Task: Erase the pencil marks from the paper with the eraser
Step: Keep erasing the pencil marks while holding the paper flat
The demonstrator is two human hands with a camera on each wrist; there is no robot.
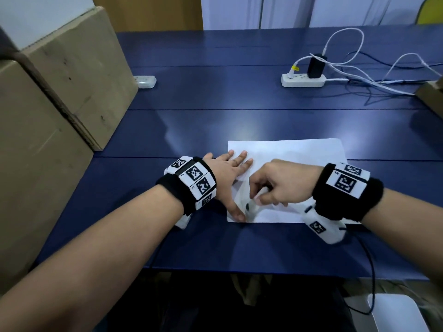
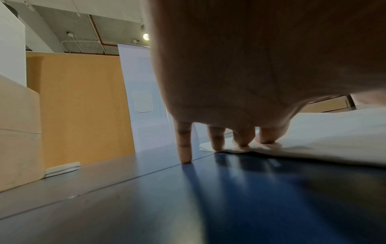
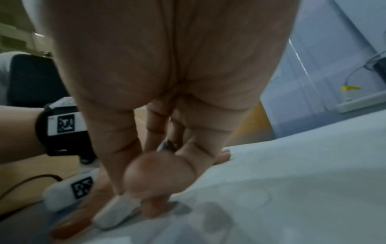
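A white sheet of paper (image 1: 287,159) lies on the blue table (image 1: 191,130). My left hand (image 1: 230,178) lies flat with spread fingers on the sheet's left edge, and its thumb presses the near left corner. In the left wrist view three fingertips (image 2: 242,142) press the paper (image 2: 334,140), while the little finger touches the table. My right hand (image 1: 268,185) is curled and pinches a white eraser (image 1: 256,198) down on the sheet beside a dark pencil mark (image 1: 247,206). The right wrist view shows the blurred eraser (image 3: 117,213) on the paper (image 3: 292,181) under my thumb and fingers.
Stacked cardboard boxes (image 1: 60,97) stand along the left side. At the back are a white power strip (image 1: 303,80) with a black charger and tangled cables, and a second white strip (image 1: 145,81). A brown box (image 1: 431,92) sits at the right edge.
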